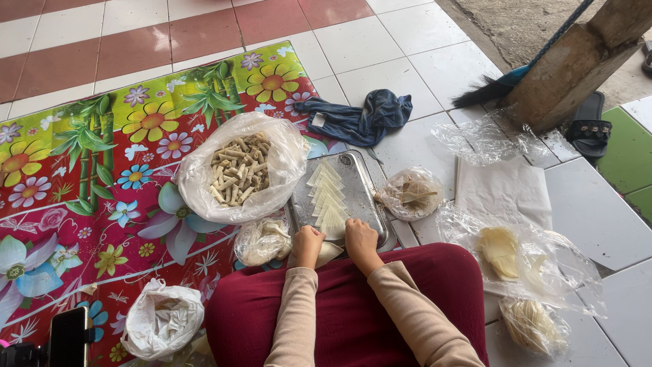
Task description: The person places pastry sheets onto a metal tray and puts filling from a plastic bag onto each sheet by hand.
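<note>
So the person's sitting on the floor with both hands down at the near end of a metal tray, where a row of pale triangular wrappers is laid out overlapping, running away from them. Left hand and right hand are both curled, knuckles up, side by side over the nearest wrapper, looks like the rolling step to me, though I can't tell what's actually pinched under the fingers. Finished rolls sit in a plastic-lined bowl just left of the tray, on the flowery mat. A small bag of filling is right of the tray.
</note>
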